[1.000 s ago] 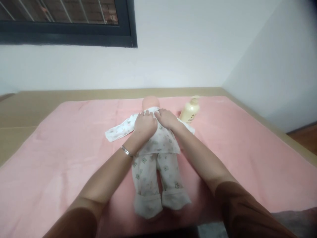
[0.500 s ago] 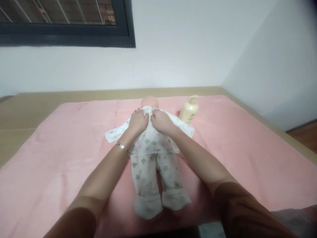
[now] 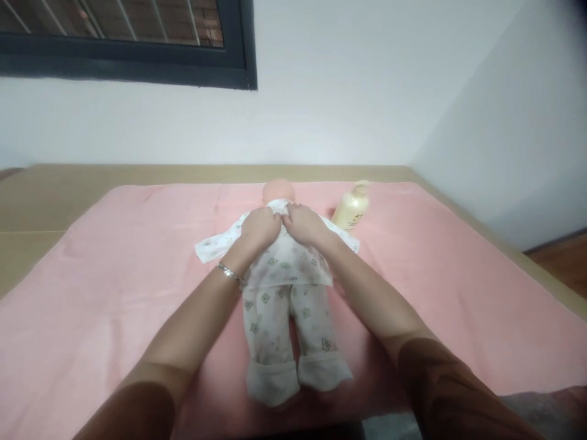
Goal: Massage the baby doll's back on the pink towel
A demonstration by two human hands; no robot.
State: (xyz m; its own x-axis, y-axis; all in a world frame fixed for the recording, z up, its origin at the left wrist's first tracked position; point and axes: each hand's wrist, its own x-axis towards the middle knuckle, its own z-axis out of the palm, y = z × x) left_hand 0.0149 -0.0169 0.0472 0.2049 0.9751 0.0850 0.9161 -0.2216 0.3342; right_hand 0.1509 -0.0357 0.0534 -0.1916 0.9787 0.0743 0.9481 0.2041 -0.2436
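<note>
A doll (image 3: 288,263) lies stretched out in the middle of a pink sheet (image 3: 431,269), its smooth, bald head (image 3: 277,190) at the far end and its legs toward the person. I can't tell from here whether it is face up or face down. It wears a loose white top with small printed motifs and matching trousers (image 3: 268,324), dotted with little green diamond shapes. The trouser ends have broad, turned-up cuffs, and a narrow gap of pink shows between the legs. Both sleeves spread outward; the one on the left (image 3: 217,245) reaches farther into view and looks flat.

The left hand (image 3: 262,226), with a silver bracelet (image 3: 229,272) at the wrist, and the right hand (image 3: 303,225) rest on the upper part of the top, fingers curled, thumbs close together just below the neck. Whether they grip the cloth, I can't tell.

The sheet runs broadly out to either side of the doll. Its far edge passes just beyond the head, with a tan strip (image 3: 220,173) between it and the white wall (image 3: 330,98). A pale yellow pump bottle (image 3: 351,211) sits near the right sleeve, well inside the sheet's right edge.
</note>
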